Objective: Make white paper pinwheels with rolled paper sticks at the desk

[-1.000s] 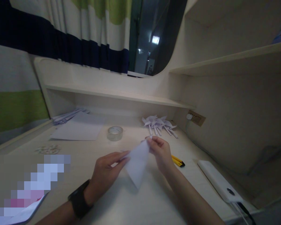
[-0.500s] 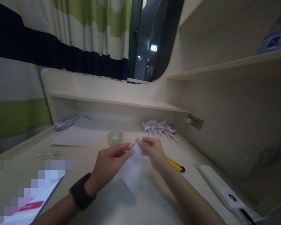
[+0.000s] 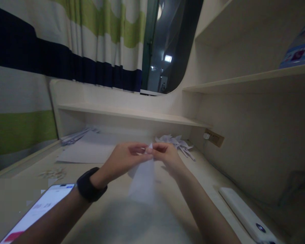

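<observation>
A white sheet of paper hangs from my fingertips above the desk, its pointed top corner upright and its lower part blurred. My left hand, with a black watch on the wrist, pinches the paper near that corner. From the other side my right hand pinches the same corner, and the two sets of fingertips nearly meet. Behind the hands lie several white paper pinwheels with thin paper sticks, partly hidden by my right hand. The tape roll is mostly covered by my left hand and the paper.
White paper sheets lie at the back left. In front of them is a scatter of small pale pieces. A lit phone rests at the left, partly under my forearm. A long white device lies along the right side, below a wall socket.
Both hands have risen slightly and drawn closer together at the paper's corner. The tape roll and yellow cutter have become covered by the hands. The view has tilted up a little.
</observation>
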Tool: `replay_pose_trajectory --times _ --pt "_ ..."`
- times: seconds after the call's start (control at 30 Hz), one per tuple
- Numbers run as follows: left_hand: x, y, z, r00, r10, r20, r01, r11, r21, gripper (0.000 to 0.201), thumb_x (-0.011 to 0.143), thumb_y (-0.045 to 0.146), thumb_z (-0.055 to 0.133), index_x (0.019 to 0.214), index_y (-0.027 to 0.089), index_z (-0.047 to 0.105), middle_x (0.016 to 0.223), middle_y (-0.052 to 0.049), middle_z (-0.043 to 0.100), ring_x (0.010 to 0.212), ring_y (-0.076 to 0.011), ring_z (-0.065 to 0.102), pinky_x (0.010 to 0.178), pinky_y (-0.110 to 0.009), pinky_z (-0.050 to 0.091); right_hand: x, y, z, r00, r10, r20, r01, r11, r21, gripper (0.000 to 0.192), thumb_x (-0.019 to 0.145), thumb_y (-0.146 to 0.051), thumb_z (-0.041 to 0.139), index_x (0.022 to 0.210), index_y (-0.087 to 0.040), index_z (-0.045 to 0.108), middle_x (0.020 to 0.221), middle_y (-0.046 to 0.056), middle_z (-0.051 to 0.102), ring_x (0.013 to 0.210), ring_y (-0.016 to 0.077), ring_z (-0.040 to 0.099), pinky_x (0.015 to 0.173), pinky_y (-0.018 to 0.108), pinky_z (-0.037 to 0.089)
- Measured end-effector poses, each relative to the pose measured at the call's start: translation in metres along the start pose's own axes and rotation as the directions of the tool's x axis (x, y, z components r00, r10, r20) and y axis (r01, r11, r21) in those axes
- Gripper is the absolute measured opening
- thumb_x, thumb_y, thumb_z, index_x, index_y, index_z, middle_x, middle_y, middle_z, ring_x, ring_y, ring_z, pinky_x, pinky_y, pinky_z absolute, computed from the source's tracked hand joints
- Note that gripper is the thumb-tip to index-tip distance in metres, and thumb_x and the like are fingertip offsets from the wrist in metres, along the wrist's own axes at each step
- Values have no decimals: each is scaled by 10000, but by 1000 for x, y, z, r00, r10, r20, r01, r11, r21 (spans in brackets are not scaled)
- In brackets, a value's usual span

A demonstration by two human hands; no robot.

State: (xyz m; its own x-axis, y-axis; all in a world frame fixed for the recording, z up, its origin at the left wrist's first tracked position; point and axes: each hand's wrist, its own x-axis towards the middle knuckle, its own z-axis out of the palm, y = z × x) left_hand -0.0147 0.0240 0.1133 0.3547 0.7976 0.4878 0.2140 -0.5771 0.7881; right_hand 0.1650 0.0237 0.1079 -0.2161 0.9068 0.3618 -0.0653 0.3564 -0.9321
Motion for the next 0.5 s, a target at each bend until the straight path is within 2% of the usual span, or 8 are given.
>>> replay_pose_trajectory --times 0.17,0.27,0.37,0.5 --pt "5 -1 10 991 34 -133 -16 992 128 231 728 315 730 941 228 744 747 -10 755 688 -200 712 587 -242 538 4 -1 -6 999 -24 -35 24 1000 -16 290 610 -394 797 747 -150 721 668 24 673 583 119 588 558 241 460" --pt "3 -2 17 975 61 -214 -31 989 142 215 739 243 720 953 241 745 739 8 755 686 -183 710 607 -231 541 5 1 -12 995 -26 -94 25 1000 -6 296 598 -387 806 768 -162 715 698 23 677 600 129 600 554 253 487" --pt "-1 -6 23 953 172 -249 -125 973 194 220 752 199 706 958 267 743 840 14 759 747 -176 706 669 -242 540 6 5 -15 989 -31 -143 30 999 -10 280 613 -389 797 761 -166 717 696 25 682 594 128 600 555 259 507" --pt "-7 -14 27 919 317 -233 -255 932 259 206 807 189 646 968 280 738 915 12 751 776 -170 689 741 -281 526 6 8 -15 988 -30 -150 25 999 -34 268 601 -383 802 745 -169 730 687 23 686 585 119 594 557 253 514"
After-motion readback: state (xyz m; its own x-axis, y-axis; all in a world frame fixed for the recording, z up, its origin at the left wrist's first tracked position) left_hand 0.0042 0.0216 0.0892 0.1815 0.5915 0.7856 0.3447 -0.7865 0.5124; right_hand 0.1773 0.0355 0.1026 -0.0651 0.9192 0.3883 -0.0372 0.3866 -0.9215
